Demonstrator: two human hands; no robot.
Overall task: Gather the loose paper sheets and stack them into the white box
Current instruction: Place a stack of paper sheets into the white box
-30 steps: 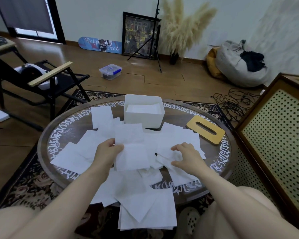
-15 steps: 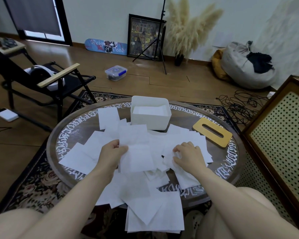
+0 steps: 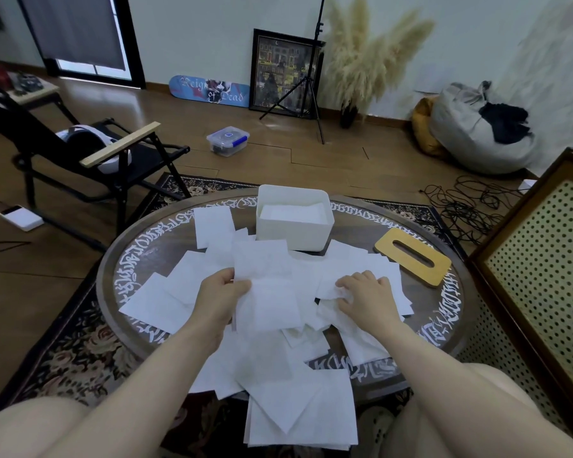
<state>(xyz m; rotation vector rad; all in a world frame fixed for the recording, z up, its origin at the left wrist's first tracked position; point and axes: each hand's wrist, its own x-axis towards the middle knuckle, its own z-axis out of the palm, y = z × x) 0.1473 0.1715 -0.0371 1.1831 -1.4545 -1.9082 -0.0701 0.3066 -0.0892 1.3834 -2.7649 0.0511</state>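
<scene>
**Hands mid-gather over the paper scatter**

Left hand [image 3: 220, 300] pinches a small sheaf of sheets [image 3: 265, 292] by its left edge, held up over the round table [image 3: 113, 259]; right hand [image 3: 364, 292] lies on the loose paper sheets [image 3: 361, 266], fingers curled to pick one up (grip unclear). Gathering is in hand; next, I judge, that sheet joins the sheaf, then goes to the white box [image 3: 293, 234] beyond, already part filled.

the blue skateboard deck [image 3: 209, 91] leaning on the wall reads "reign of dead" in white gothic letters. the white script ringing the round surface [image 3: 123, 276] cannot be read.
</scene>
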